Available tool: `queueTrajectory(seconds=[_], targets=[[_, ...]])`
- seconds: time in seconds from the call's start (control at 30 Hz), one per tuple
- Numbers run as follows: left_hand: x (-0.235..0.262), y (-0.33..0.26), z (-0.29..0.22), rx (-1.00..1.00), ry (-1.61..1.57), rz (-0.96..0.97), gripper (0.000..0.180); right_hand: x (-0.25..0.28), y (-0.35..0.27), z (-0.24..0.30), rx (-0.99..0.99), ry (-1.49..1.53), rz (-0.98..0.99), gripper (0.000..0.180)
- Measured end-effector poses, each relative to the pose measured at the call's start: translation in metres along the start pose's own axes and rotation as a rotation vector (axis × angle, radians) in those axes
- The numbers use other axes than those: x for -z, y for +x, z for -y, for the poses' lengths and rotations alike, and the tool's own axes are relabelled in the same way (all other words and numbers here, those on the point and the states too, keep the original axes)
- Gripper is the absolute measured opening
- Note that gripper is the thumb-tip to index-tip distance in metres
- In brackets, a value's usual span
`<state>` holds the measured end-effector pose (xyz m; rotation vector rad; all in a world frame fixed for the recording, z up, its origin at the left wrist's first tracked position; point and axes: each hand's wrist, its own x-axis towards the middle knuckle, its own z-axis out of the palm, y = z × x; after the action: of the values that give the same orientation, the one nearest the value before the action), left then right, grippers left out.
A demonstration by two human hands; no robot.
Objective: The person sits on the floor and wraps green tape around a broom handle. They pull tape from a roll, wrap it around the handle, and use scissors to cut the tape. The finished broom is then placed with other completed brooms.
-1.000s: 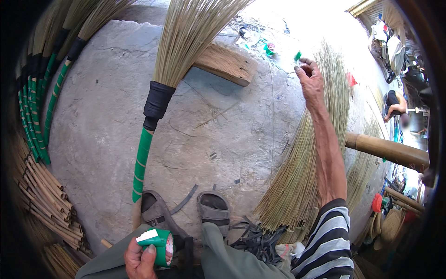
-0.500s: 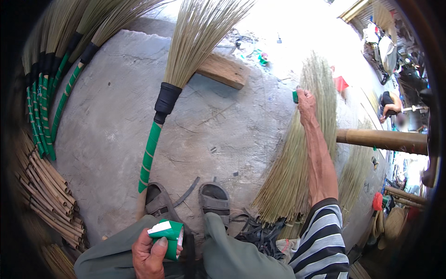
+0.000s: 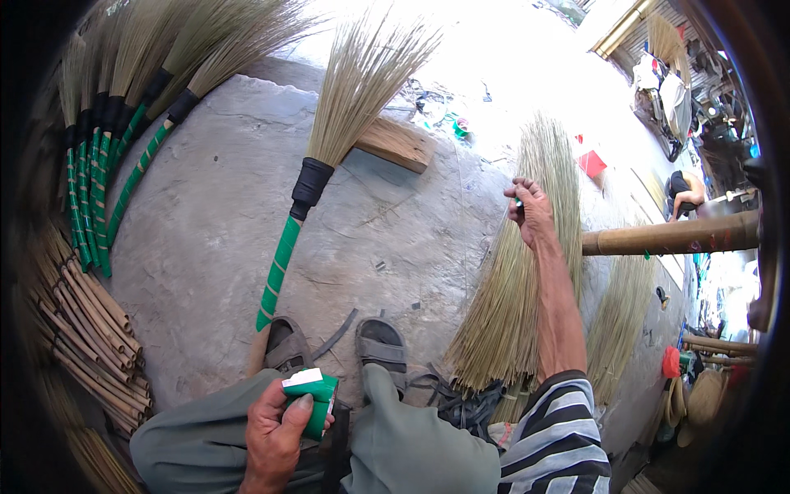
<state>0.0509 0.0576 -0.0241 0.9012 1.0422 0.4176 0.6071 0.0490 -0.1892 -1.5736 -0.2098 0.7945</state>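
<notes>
- Grass fibres make up the loose bundle (image 3: 514, 288) that lies on the concrete slab (image 3: 214, 239) at the person's right side, with the thin tips pointing away and the thick cut ends near the right knee.
- The right hand (image 3: 531, 212) is stretched out over the far part of this bundle, and its fingers are closed in a pinch on some stalks; a small green piece shows at the fingers, but it is too small to tell what it is.
- The left hand (image 3: 276, 424) rests on the lap and is clenched around a green tape roll (image 3: 313, 399), with the thumb pressing on its white top.
- The bundle looks light and dry. Each stalk seems springy yet brittle, so it probably snaps if it is bent sharply.
- Nothing binds the stalks, so they probably slide apart and fan out when lifted by the tips. A grip around the thick end, near the knee, looks the most secure, because there the stalks are dense and stiffer.
- The tape roll looks small, light and firm, and it fits easily in one closed hand.
- A finished broom (image 3: 317, 177) lies in front of the sandals (image 3: 337, 346), with a black collar and a handle wrapped in green. It appears rigid at the handle and soft at the head.
- More brooms (image 3: 107, 156) lie at the far left, and bare sticks (image 3: 90, 329) are piled beside them.
- A second grass bundle (image 3: 621, 317) lies further right, under a thick bamboo pole (image 3: 666, 237).
</notes>
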Motion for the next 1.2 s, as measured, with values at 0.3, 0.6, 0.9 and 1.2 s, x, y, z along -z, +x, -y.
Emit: queueTrajectory(seconds=[0.3, 0.6, 0.9, 1.2], targets=[[0.0, 0.004, -0.003, 0.034, -0.011, -0.04, 0.027, -0.039, -0.091, 0.157, 1.435, -0.79, -0.563, 0.017], [0.001, -0.021, -0.016, -0.01, 0.027, 0.076, 0.023, -0.055, -0.003, 0.195, 1.069, -0.958, -0.178, 0.056], [-0.007, -0.034, -0.01, -0.055, 0.001, 0.126, 0.028, -0.04, -0.054, 0.182, 0.743, -0.427, -0.006, 0.032], [-0.003, -0.038, -0.008, -0.082, -0.029, 0.094, 0.025, -0.026, -0.102, 0.133, 0.614, -0.415, 0.144, 0.029]])
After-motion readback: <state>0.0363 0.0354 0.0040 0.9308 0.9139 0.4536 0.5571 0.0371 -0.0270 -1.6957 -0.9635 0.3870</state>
